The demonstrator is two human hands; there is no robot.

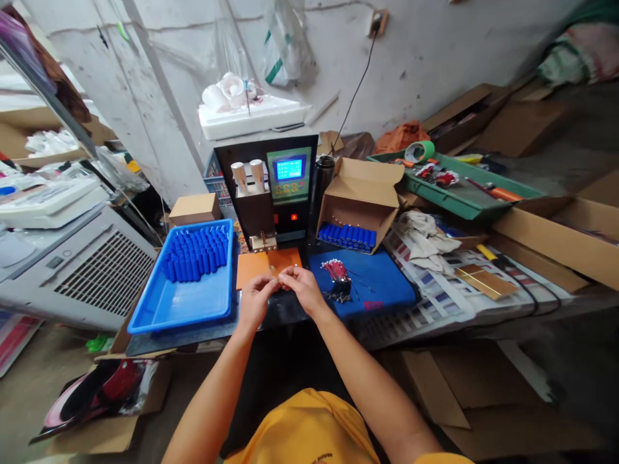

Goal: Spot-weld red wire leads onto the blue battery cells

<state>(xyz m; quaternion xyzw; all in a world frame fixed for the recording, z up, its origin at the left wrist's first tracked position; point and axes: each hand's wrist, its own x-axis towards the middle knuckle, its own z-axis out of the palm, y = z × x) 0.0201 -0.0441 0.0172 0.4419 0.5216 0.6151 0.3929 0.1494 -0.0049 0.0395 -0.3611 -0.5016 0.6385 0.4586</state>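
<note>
A small thin item, too small to be identified, is pinched between the fingertips of the left hand (255,298) and the right hand (302,288), which are brought together at the near edge of the flat orange work plate (256,265). The fingers of both hands are curled in a pinch. The black spot-welding machine with a lit blue screen (289,169) is seen directly behind the orange plate. A blue plastic tray holding upright blue cylindrical cells (196,254) is placed just left of the machine. A bundle of red-tipped wires (336,270) is laid on a blue mat (382,280) right of the machine, and an open cardboard box of blue cells (348,235) is set behind that mat.
</note>
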